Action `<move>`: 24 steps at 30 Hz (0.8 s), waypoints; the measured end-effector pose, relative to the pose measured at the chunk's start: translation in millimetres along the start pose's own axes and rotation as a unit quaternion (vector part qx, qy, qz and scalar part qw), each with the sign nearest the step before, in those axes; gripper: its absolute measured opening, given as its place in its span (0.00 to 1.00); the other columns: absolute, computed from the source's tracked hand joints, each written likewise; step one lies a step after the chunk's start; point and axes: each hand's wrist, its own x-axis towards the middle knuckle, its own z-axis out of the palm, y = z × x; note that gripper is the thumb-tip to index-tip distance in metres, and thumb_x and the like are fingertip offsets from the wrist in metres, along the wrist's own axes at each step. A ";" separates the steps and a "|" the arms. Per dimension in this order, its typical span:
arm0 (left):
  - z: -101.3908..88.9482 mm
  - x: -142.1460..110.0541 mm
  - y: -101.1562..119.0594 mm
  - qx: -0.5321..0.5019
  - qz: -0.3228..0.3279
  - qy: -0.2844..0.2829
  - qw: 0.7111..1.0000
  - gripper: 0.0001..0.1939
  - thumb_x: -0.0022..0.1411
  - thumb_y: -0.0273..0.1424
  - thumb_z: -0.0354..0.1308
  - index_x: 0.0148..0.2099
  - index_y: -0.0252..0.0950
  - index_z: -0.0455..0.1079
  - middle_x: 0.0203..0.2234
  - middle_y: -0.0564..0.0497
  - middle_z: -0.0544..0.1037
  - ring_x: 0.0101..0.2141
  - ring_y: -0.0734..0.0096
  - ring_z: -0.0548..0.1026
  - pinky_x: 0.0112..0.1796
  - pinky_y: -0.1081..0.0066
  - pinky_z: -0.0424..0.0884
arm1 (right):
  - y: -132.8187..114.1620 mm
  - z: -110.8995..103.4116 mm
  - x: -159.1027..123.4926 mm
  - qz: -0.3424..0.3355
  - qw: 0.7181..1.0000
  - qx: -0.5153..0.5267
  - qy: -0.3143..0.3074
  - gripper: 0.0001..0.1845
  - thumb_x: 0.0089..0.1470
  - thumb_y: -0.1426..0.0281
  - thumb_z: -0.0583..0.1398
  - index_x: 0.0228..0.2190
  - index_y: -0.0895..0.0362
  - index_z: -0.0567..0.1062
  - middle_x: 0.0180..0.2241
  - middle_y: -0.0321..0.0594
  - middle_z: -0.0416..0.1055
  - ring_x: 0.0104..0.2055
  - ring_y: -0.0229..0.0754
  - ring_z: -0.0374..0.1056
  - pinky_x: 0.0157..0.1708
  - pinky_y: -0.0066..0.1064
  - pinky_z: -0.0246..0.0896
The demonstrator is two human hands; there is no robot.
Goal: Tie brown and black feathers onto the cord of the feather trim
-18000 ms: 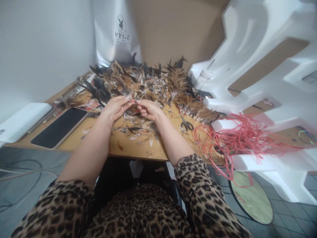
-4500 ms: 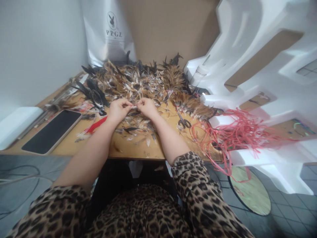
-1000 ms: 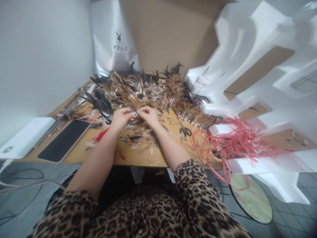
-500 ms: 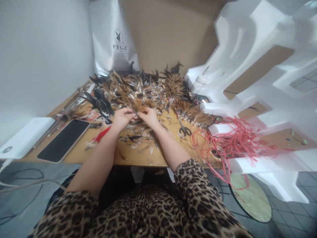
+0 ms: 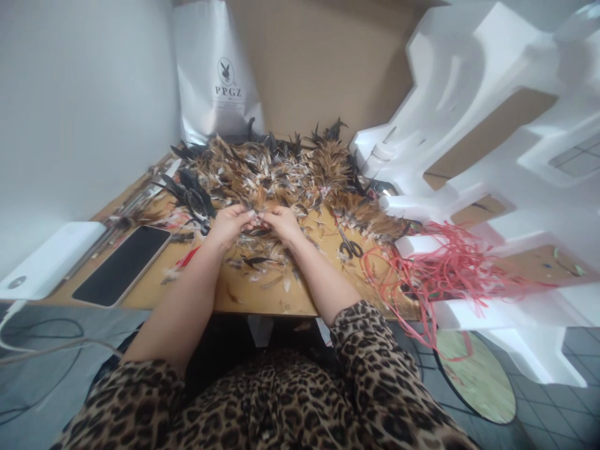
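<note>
My left hand [image 5: 233, 225] and my right hand [image 5: 281, 224] meet in front of a heap of brown, white and black feathers [image 5: 262, 165]. Both are closed, thumbs and forefingers pinching at the base of a small tuft of brown feathers [image 5: 262, 201] that fans up between them. The quill ends are covered by my fingertips. Loose feathers [image 5: 257, 259] lie scattered on the tabletop below my hands. A cluster of dark feathers [image 5: 190, 194] lies left of my left hand. To the right of my right hand are scissors with black handles [image 5: 350, 249].
A phone [image 5: 122, 265] and a white power bank with a cable [image 5: 51, 259] lie on the left of the wooden table [image 5: 225, 300]. Pink-red strips [image 5: 450, 265] tangle over white foam pieces [image 5: 469, 125] at the right. A silver bag [image 5: 215, 69] stands behind the feathers.
My fingertips have shifted slightly at the tuft, and the feathers between them are turned a little differently. The view has moved very slightly; everything else stays in place.
</note>
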 end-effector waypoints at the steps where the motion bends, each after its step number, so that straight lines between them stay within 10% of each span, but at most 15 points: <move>1: -1.1 -1.1 2.2 -0.027 -0.021 -0.016 0.999 0.12 0.40 0.29 0.70 0.27 0.30 0.71 0.17 0.52 0.74 0.18 0.82 0.70 0.22 0.82 0.68 | 0.0 -0.3 0.1 0.013 0.999 0.030 -0.024 0.15 0.34 0.63 0.66 0.18 0.60 0.70 0.15 0.31 0.66 0.18 0.29 0.57 0.22 0.24 0.52; 6: -1.8 -3.8 7.4 -0.105 -0.079 -0.065 0.989 0.10 0.40 0.25 0.69 0.25 0.31 0.71 0.17 0.53 0.72 0.17 0.84 0.68 0.21 0.84 0.66 | -1.5 -0.2 -0.9 0.032 0.989 0.115 -0.087 0.16 0.30 0.63 0.68 0.20 0.60 0.71 0.16 0.30 0.66 0.19 0.27 0.56 0.24 0.23 0.52; 24: 3.1 1.4 -5.7 0.066 -0.009 0.021 0.998 0.13 0.39 0.31 0.70 0.29 0.30 0.75 0.18 0.49 0.76 0.19 0.78 0.72 0.23 0.79 0.67 | 4.9 0.7 5.4 0.022 0.998 0.047 0.038 0.17 0.34 0.61 0.65 0.14 0.58 0.63 0.11 0.26 0.56 0.16 0.27 0.48 0.19 0.24 0.42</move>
